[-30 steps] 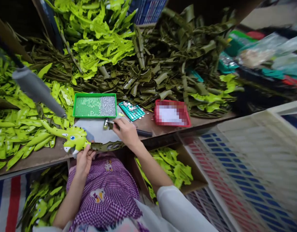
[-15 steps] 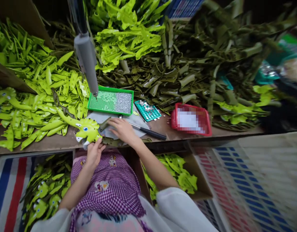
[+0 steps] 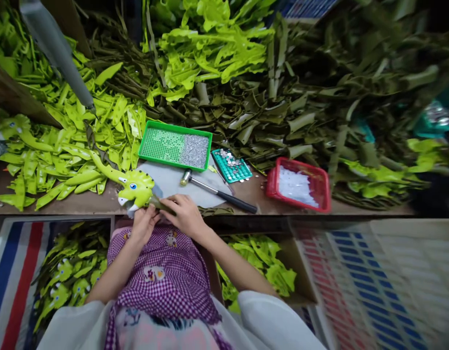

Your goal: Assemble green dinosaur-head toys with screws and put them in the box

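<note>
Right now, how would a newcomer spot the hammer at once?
Start at the workbench beyond the purple apron, then find the bright green tray on it. Just in front of that, past the right hand, lies the hammer, handle toward the red tub. Its shiny metal head and long black handle set it apart from both containers.

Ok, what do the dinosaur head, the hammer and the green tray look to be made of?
Dinosaur head: glossy lime, probably moulded plastic, from its highlights and shaped frill.
Hammer: polished, seemingly metal head and shaft, judging by the glints; matte black grip, rubber or plastic, can't tell which.
Green tray: likely smooth-walled plastic, given its even colour and thin raised rim.
</note>
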The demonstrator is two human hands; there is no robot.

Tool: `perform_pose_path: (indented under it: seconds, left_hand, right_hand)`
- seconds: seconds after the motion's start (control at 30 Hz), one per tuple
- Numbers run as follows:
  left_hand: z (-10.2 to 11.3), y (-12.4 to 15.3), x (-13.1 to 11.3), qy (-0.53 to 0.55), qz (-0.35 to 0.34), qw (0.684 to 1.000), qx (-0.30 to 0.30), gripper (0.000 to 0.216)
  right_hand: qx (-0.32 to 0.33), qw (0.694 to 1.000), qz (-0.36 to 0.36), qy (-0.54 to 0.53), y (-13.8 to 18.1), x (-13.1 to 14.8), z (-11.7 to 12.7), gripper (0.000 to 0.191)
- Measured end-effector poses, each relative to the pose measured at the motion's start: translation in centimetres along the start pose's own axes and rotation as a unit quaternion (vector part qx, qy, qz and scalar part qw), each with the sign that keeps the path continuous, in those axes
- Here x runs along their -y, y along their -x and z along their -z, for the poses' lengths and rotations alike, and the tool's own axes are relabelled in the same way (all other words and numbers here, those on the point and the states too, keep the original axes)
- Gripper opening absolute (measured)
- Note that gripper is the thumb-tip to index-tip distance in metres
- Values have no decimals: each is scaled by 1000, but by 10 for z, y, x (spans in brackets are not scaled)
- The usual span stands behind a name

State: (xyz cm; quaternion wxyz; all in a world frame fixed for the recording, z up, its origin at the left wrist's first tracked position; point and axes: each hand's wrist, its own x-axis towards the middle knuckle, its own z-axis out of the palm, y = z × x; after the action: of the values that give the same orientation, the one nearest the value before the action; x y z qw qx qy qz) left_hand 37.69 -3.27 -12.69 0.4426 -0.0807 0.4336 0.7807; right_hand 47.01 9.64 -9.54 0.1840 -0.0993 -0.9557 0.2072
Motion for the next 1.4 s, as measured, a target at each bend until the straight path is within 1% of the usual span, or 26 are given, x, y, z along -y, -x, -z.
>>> perform_pose_path:
  seconds: [0.1,0.23,0.4,0.47,0.57,0.63,0.8,0.87,0.93,1.0,1.03,1.1,1.17,1.2,1.23,1.27,1.33,1.37,1.4]
  left_hand:
    - [-3,0,0,-11,10,1000,-10,37]
    - [-8,1,1,0,4,1000,-16,36]
    - [-12,0,7,2,-20,999,-30,33]
    - [-13,0,8,1,-27,999,-44,34]
    - [-14,0,9,2,-31,998,-60,35]
    - [-14,0,9,9,-29,998,-64,35]
    - [-15,0,10,4,-40,996,-80,36]
    - [-15,0,10,-3,-45,995,-87,39]
    - [-15,1,10,-8,-43,996,-82,41]
    - [-13,2,9,-10,-40,997,-63,41]
    - [-13,1,10,-9,-40,998,-56,41]
    - [-11,1,11,-10,-46,997,-57,41]
    - [-9,0,13,-12,-54,996,-68,42]
    - [-9,0,14,-13,-60,995,-72,43]
    - [-9,0,15,-15,-63,995,-74,43]
    - [-9,0,15,-17,-63,995,-74,43]
    - [-9,0,14,-24,-53,996,-72,42]
    - [-9,0,13,-28,-47,996,-71,42]
    - [-9,0,12,-29,-43,996,-68,42]
  right_hand:
    - [14,1000,11,18,4,12,-13,32]
    - [29,998,32,39,4,9,-22,33]
    - [-3,999,-15,49,13,13,-25,33]
    - [12,997,-12,71,11,18,-22,34]
    - [56,994,12,90,6,21,-17,34]
    - [63,994,16,88,6,19,-19,34]
    - [0,998,-45,50,24,13,-49,39]
    - [-14,998,-62,26,32,13,-56,42]
    - [-16,998,-59,-13,37,16,-49,45]
    - [-33,996,-56,-62,31,22,-30,47]
    - [-61,993,-65,-82,23,26,-17,48]
    - [-159,975,-105,-112,-8,33,11,50]
    - [-278,939,-147,-140,-60,36,31,52]
    - [-320,922,-140,-169,-91,34,37,54]
    - [-339,911,-120,-202,-125,30,40,58]
    - [-324,914,-90,-227,-157,25,40,64]
    - [-246,928,-32,-277,-214,13,35,70]
    - [-206,931,-3,-300,-234,8,31,71]
    - [-172,932,19,-317,-248,4,27,70]
